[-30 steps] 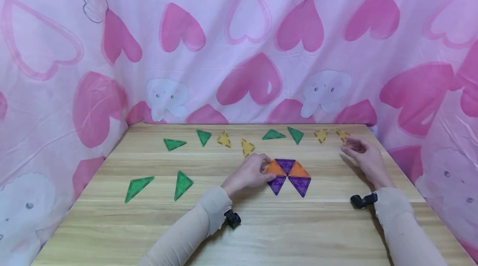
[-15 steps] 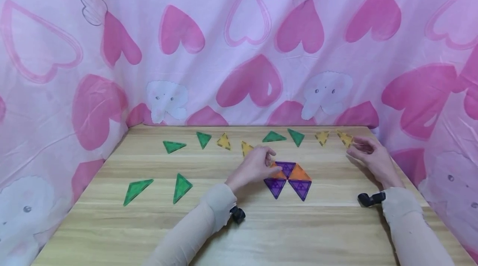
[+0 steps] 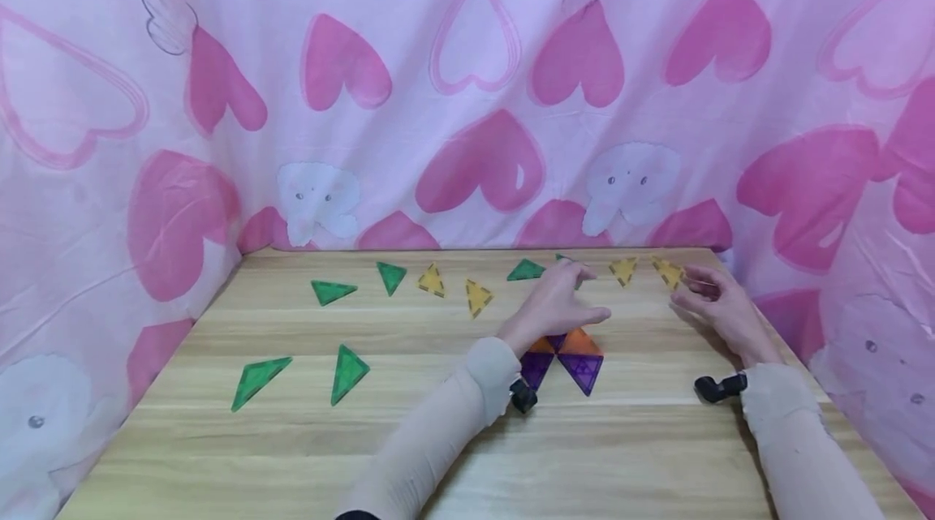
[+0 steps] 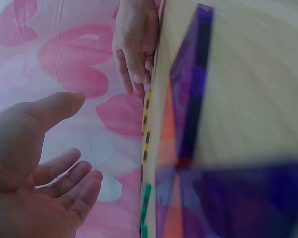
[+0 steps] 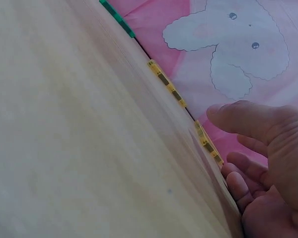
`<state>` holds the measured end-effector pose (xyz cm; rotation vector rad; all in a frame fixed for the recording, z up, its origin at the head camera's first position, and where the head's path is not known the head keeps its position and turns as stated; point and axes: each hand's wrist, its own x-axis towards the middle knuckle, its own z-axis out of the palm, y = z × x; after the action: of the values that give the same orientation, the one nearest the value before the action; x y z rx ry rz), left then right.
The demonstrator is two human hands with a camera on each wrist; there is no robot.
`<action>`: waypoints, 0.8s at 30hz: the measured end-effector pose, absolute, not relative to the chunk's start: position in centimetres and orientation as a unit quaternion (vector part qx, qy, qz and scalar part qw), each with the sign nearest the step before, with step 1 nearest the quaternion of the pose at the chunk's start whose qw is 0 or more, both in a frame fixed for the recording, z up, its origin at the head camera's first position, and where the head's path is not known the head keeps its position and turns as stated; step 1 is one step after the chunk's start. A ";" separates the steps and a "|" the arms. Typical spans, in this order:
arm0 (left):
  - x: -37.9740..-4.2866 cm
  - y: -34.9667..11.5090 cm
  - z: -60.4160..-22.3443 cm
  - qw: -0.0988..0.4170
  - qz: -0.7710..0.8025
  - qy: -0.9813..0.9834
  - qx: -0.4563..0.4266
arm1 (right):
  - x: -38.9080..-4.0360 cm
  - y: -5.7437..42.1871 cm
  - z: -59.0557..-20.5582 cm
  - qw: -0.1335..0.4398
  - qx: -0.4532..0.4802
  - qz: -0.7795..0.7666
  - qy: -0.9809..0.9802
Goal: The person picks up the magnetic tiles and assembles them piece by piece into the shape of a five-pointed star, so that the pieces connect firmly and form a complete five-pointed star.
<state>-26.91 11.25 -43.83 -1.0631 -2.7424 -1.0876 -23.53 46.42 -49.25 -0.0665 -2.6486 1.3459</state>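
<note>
My left hand (image 3: 551,305) hovers over a flat fan of triangular magnetic tiles, with its thumb and fingers spread and nothing between them. The fan joins purple tiles (image 3: 583,372) and orange tiles (image 3: 582,343) at their points; hand and sleeve cover part of it. Just beyond the left fingers, a green triangular tile (image 3: 562,258) is mostly hidden. At the back right, my right hand (image 3: 719,311) is beside a yellow triangular tile (image 3: 666,272), fingers loosely bent at its near corner. In the right wrist view the right thumb (image 5: 243,119) stands apart from the fingers.
Along the back edge of the wooden table (image 3: 219,455) lie more green tiles (image 3: 526,269) and yellow tiles (image 3: 478,297). Two larger green triangles (image 3: 349,374) lie at the left. A pink heart-print curtain (image 3: 409,139) encloses the back and sides.
My left hand has left the orange tile at the fan's left side and moved right and away from me, its fingers opening. My right hand stays near the yellow tile with only small shifts.
</note>
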 end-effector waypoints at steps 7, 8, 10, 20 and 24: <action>-28.0 14.3 -43.4 0.003 -0.331 -0.877 -0.349 | -23.2 46.2 -49.3 0.077 -0.017 0.451 -0.889; -28.2 14.6 -43.4 0.004 -0.327 -0.878 -0.349 | -23.2 46.1 -49.4 0.076 -0.017 0.451 -0.889; -28.6 15.0 -43.5 -0.001 -0.322 -0.881 -0.347 | -23.3 45.9 -49.5 0.073 -0.014 0.452 -0.889; -29.7 16.3 -44.4 -0.027 -0.311 -0.889 -0.334 | -24.2 46.2 -49.5 0.081 -0.006 0.442 -0.893; -30.1 17.0 -44.5 -0.027 -0.307 -0.888 -0.341 | -23.9 46.7 -49.1 0.084 0.000 0.422 -0.903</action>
<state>-30.13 17.03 -44.55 -1.0908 -2.8382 -0.9807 -23.95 46.67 -49.08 0.0001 -2.6936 1.2604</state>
